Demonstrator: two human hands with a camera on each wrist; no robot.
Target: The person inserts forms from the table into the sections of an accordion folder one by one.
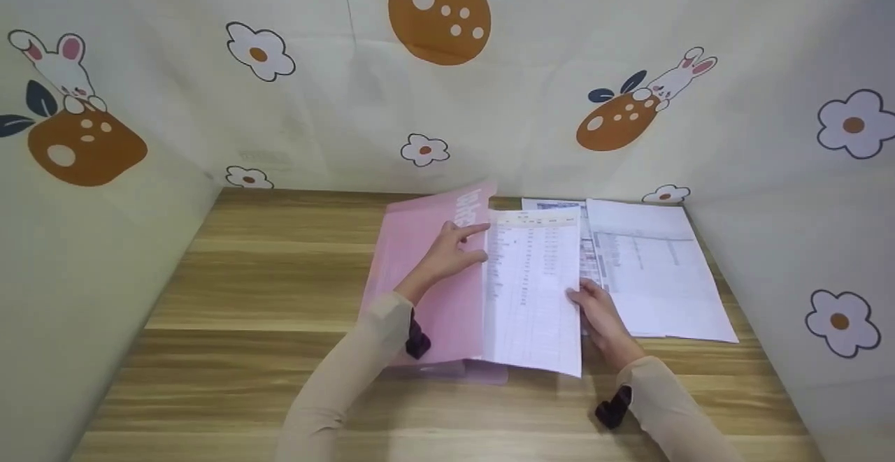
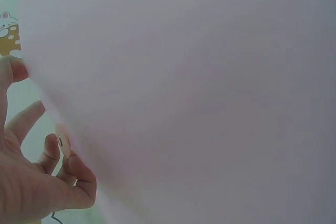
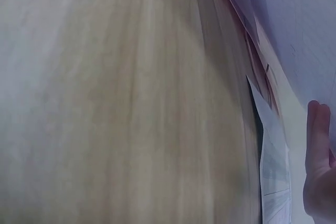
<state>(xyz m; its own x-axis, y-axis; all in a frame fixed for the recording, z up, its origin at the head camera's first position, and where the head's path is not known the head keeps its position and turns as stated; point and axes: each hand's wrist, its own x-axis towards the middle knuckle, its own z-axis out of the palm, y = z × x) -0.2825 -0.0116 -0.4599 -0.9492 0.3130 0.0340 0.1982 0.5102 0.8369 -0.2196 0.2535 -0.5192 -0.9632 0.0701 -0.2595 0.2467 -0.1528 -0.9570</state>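
Observation:
A pink folder point(image 1: 419, 287) with pale lettering stands partly raised over the table. Along its right side is a printed sheet point(image 1: 535, 287) with a table of rows. My left hand point(image 1: 447, 256) is at the folder's right edge, index finger stretched out and thumb apart below it. In the left wrist view the pink cover point(image 2: 189, 87) fills most of the picture, and the left hand point(image 2: 37, 177) pinches its edge. My right hand point(image 1: 605, 315) grips the sheet's right edge, thumb in front. The right wrist view catches only part of that hand point(image 3: 321, 166), against the white sheet point(image 3: 302, 30).
More printed papers point(image 1: 657, 280) lie overlapping at the table's back right. A lilac flap point(image 1: 486, 374) sticks out under the folder's front edge. Wood-grain table point(image 1: 245, 294) extends left and front; a patterned curtain point(image 1: 314, 119) encloses the back and sides.

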